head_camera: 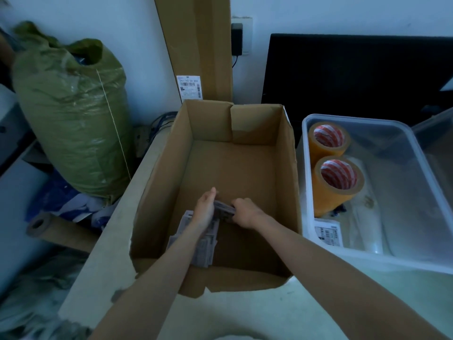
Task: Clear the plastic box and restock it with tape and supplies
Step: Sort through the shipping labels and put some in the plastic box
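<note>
Dim bluish light falls on a white wall (318, 13) behind a pale table (103, 261).

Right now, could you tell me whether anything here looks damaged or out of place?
Yes: the cardboard box is ragged. Its near-left flap is torn with a jagged edge. Inside, both hands, left hand and right hand, handle grey packing pieces. The two tape rolls stand neatly in the plastic box.
</note>
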Demonstrator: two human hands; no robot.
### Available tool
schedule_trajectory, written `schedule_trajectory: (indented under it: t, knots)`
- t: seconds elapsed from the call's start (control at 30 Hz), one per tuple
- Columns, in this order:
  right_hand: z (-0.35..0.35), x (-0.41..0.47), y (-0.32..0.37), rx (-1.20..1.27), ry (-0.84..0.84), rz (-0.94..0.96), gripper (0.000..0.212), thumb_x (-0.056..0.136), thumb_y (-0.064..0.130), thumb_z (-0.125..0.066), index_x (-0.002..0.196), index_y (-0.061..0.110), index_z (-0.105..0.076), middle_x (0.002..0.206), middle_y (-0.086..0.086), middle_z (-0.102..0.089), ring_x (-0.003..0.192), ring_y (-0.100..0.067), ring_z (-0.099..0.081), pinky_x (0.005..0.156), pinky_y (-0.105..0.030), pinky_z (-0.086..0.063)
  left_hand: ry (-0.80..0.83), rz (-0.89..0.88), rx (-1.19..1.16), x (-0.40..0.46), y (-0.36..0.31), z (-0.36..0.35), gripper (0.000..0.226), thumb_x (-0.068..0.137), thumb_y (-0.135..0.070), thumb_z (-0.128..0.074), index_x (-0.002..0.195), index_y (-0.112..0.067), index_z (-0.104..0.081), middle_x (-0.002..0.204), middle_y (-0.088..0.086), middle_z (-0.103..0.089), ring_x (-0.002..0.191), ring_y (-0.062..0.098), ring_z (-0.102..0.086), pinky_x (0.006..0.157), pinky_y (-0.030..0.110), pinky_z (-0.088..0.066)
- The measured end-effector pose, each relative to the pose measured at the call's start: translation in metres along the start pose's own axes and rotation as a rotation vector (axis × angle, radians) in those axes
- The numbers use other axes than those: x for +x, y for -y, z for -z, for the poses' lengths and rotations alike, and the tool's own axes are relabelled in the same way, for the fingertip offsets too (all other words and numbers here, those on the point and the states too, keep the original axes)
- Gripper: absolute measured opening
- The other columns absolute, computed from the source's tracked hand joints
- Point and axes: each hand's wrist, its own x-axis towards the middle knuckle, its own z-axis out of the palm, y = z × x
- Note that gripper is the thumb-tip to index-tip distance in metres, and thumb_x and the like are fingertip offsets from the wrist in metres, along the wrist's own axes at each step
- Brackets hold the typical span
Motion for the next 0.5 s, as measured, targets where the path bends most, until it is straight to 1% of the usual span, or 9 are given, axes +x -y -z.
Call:
schedule_trajectory:
  t: [0.07,0.1,0.17,0.2,0.27,0.3,0.37,0.43,0.5]
  knots:
    - [0.001,0.0,-0.001,-0.02,-0.013,0.022,0.022,0.09,0.015,-0.059,0.113,0.014,-0.059,0.11,-0.01,-0.058,0.092,-0.024,-0.058,0.081,-0.038,-0.051,0.029,-0.027,0.045,0.003,0.001,0.001,0.033,0.103,-0.025,-0.034,0.123,-0.011,-0.057,0.128,0.009,-0.056,0.107,0.015,-0.049,0.086,0.028,-0.036]
    - [0.001,0.001,-0.002,-0.03,-0.015,0.029,0.023,0.091,0.015,-0.058,0.114,0.014,-0.06,0.111,-0.01,-0.058,0.094,-0.025,-0.058,0.082,-0.038,-0.051,0.042,-0.025,0.065,0.005,0.002,0.0,0.033,0.103,-0.022,-0.033,0.122,-0.01,-0.057,0.129,0.01,-0.055,0.106,0.015,-0.049,0.085,0.027,-0.037]
    - [0.002,-0.001,-0.003,-0.038,0.003,0.033,0.023,0.093,0.014,-0.054,0.115,0.014,-0.059,0.113,-0.011,-0.057,0.097,-0.027,-0.058,0.081,-0.037,-0.049,0.06,0.016,0.095,0.007,0.003,0.0,0.036,0.104,-0.028,-0.032,0.125,-0.009,-0.054,0.132,0.013,-0.054,0.108,0.019,-0.05,0.087,0.029,-0.039]
    - [0.002,-0.002,-0.003,-0.036,0.011,0.032,0.022,0.094,0.014,-0.051,0.115,0.014,-0.059,0.113,-0.011,-0.057,0.098,-0.027,-0.058,0.08,-0.036,-0.048,0.057,0.045,0.127,0.009,0.003,0.0,0.042,0.103,-0.035,-0.031,0.131,-0.009,-0.051,0.136,0.013,-0.051,0.114,0.021,-0.05,0.092,0.032,-0.039]
    - [0.004,-0.004,-0.004,-0.023,-0.011,0.023,0.022,0.094,0.011,-0.049,0.112,0.011,-0.061,0.111,-0.013,-0.058,0.094,-0.028,-0.059,0.077,-0.036,-0.049,0.016,0.064,0.263,0.015,0.002,0.008,0.055,0.101,-0.046,-0.029,0.143,-0.012,-0.039,0.147,0.009,-0.04,0.132,0.025,-0.04,0.107,0.039,-0.031]
    - [0.006,-0.005,-0.004,0.001,-0.043,0.011,0.02,0.094,0.008,-0.049,0.109,0.008,-0.062,0.108,-0.013,-0.059,0.09,-0.028,-0.059,0.074,-0.035,-0.049,-0.018,0.043,0.359,0.018,0.001,0.015,0.057,0.101,-0.048,-0.029,0.146,-0.014,-0.034,0.15,0.007,-0.036,0.136,0.025,-0.035,0.111,0.041,-0.026]
    - [0.016,-0.007,-0.003,0.133,-0.105,-0.028,0.018,0.094,0.005,-0.048,0.103,0.005,-0.063,0.099,-0.013,-0.062,0.084,-0.026,-0.06,0.07,-0.034,-0.05,-0.035,-0.034,0.634,0.029,0.002,0.035,0.052,0.1,-0.043,-0.037,0.144,-0.017,-0.035,0.149,0.006,-0.036,0.136,0.026,-0.035,0.113,0.047,-0.028]
    - [0.026,-0.011,0.0,0.366,-0.132,-0.058,0.02,0.096,0.007,-0.045,0.105,0.005,-0.062,0.097,-0.011,-0.064,0.086,-0.024,-0.065,0.074,-0.032,-0.056,0.073,-0.055,1.0,0.035,0.005,0.054,0.049,0.096,-0.034,-0.049,0.142,-0.021,-0.037,0.147,0.008,-0.035,0.134,0.028,-0.035,0.109,0.048,-0.033]
    - [0.037,-0.021,0.003,0.586,-0.148,-0.042,0.021,0.097,0.009,-0.046,0.111,0.009,-0.061,0.104,-0.01,-0.066,0.091,-0.023,-0.068,0.077,-0.034,-0.06,0.209,-0.032,1.248,0.036,0.011,0.066,0.059,0.091,-0.032,-0.058,0.143,-0.022,-0.033,0.15,0.008,-0.026,0.137,0.031,-0.028,0.11,0.048,-0.03]
